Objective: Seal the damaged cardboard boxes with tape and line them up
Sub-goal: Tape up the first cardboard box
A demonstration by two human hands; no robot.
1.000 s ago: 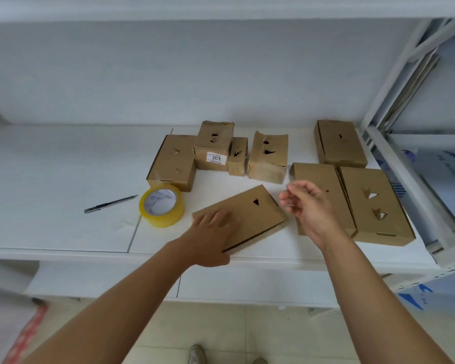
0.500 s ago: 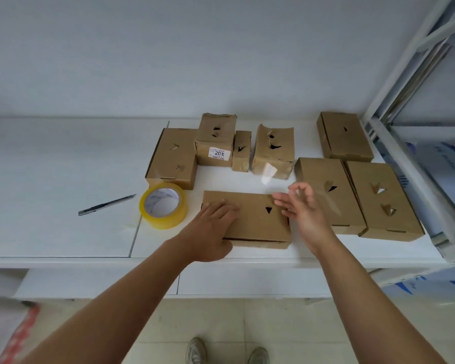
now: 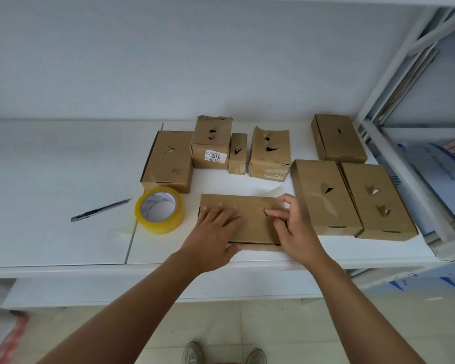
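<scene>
A flat brown cardboard box (image 3: pixel 250 222) with a small triangular hole lies near the shelf's front edge. My left hand (image 3: pixel 216 232) rests flat on its left half, thumb at the front side. My right hand (image 3: pixel 292 227) is over its right end, fingertips beside the hole, and pinches a clear tape strip (image 3: pixel 273 191) whose end shows past the box's far edge. A yellow-rimmed tape roll (image 3: pixel 159 210) lies left of the box. Several more torn boxes sit behind (image 3: pixel 213 143) and to the right (image 3: pixel 323 195).
A utility knife (image 3: pixel 100 210) lies left of the roll on the white shelf (image 3: pixel 50 179). A metal rack upright (image 3: pixel 386 143) borders the right side, with printed sheets (image 3: pixel 447 177) beyond it. The floor and my shoes show below.
The front box has been turned from a slant to square with the shelf edge. My right hand came down from above the right boxes onto the box's right end, by the hole.
</scene>
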